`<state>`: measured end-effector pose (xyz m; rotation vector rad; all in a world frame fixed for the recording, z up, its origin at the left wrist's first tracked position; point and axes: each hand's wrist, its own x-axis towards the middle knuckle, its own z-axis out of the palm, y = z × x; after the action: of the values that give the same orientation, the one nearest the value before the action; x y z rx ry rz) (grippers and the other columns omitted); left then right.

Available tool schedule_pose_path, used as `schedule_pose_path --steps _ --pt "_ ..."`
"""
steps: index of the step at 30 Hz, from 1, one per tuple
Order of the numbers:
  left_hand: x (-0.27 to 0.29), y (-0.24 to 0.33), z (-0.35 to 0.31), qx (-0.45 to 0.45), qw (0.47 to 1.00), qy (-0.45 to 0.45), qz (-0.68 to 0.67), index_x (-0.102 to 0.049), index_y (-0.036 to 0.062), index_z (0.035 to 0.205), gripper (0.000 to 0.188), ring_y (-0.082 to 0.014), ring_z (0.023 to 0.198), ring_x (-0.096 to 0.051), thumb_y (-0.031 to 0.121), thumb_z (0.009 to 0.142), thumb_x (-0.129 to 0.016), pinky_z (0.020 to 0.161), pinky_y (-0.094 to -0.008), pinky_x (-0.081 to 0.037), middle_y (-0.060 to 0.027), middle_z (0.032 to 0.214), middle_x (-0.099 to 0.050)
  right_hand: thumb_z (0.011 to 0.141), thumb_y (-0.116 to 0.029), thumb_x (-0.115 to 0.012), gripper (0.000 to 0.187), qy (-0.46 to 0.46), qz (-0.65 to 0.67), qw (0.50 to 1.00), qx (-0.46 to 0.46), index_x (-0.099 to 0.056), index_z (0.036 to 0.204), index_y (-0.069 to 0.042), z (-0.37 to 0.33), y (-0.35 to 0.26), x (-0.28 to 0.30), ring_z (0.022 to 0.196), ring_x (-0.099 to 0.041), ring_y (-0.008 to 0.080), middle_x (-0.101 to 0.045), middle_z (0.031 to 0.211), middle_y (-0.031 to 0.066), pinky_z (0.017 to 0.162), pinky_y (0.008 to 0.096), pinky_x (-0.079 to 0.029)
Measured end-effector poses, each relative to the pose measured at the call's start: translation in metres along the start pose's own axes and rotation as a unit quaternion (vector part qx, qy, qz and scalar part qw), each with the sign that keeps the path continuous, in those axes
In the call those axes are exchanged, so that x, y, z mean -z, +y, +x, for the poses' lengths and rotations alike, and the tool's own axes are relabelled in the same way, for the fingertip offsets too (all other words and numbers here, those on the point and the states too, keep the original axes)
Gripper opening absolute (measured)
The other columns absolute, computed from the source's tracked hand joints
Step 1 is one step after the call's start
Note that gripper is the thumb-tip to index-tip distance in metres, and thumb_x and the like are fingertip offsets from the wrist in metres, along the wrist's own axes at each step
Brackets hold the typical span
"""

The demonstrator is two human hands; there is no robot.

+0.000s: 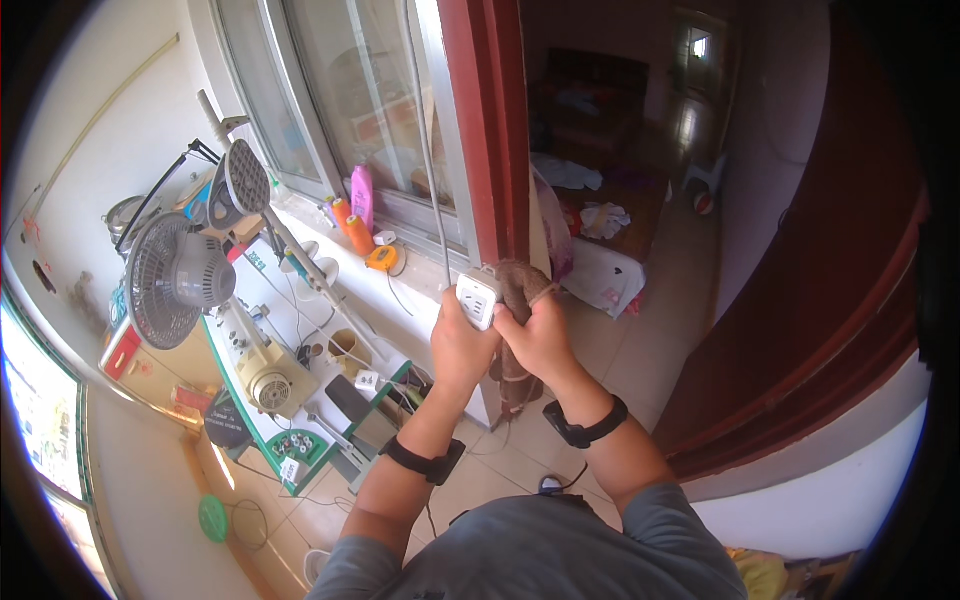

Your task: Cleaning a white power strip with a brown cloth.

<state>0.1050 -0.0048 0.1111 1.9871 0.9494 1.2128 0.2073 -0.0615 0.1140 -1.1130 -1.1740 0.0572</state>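
"Firstly, where is the socket (478, 302) placed?"

"It is held up between the left hand (464, 345) and the right hand (538, 335), in front of the foot of the red frame (490, 140). The slotted face is turned up toward the viewer."

"How is its long axis directed?"

"It appears to be set roughly up and down the view, with a slight tilt; this is judged with caution, since the body is foreshortened and its lower left is covered by the left hand."

"By which fingers is it held?"

"By those of the left, which are closed about its left side and lower end, the thumb being laid along the edge. The right fingers are mostly hidden, but they seem to be curled closely round the brown cloth (515, 385), by which their far side is wrapped; the right thumb is brought against, or just beside, the socket's right edge."

"On what relation does any further move depend?"

"On the side-by-side pairing: the socket is met directly to the left of the right thumb, the cloth being placed beyond that thumb. The cord (425, 130) is led down to the left thumb, where its end is hidden. The table (393, 360) is seen lower, to the left."
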Motion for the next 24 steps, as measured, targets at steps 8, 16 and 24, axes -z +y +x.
schedule_pose_path --steps 8,16,24 --pt "0.002 0.006 -0.002 -0.008 1.000 0.005 0.007 -0.048 -0.0011 0.110 0.046 -0.0345 0.086 -0.064 0.022 0.077 -0.070 0.074 -0.0386 -0.049 -0.0212 0.092 -0.063 0.081 -0.011 -0.064 0.036 -0.009 0.028 0.999 -0.045 -0.058 0.113 0.003 0.000 -0.006 0.003 0.097 -0.062 0.0258 -0.064 0.101 0.0164 0.086 0.0344 -0.047" --pt "0.002 0.004 -0.004 -0.031 0.999 0.014 0.002 -0.048 -0.0018 0.111 0.052 -0.0339 0.085 -0.064 0.024 0.074 -0.074 0.074 -0.0385 -0.050 -0.0205 0.091 -0.064 0.082 -0.012 -0.065 0.033 -0.016 0.077 0.995 -0.068 -0.059 0.112 0.003 0.001 0.002 0.005 0.095 -0.062 0.0214 -0.065 0.102 0.0143 0.085 0.0323 -0.047" --pt "0.006 -0.011 -0.002 -0.032 0.999 0.012 0.008 -0.051 0.0007 0.111 0.052 -0.0371 0.089 -0.063 0.018 0.069 -0.074 0.075 -0.0405 -0.050 -0.0203 0.096 -0.062 0.085 -0.014 -0.067 0.036 -0.047 0.157 0.977 -0.139 -0.058 0.115 0.003 -0.003 0.006 0.008 0.101 -0.060 0.0177 -0.064 0.108 0.0108 0.089 0.0296 -0.045"
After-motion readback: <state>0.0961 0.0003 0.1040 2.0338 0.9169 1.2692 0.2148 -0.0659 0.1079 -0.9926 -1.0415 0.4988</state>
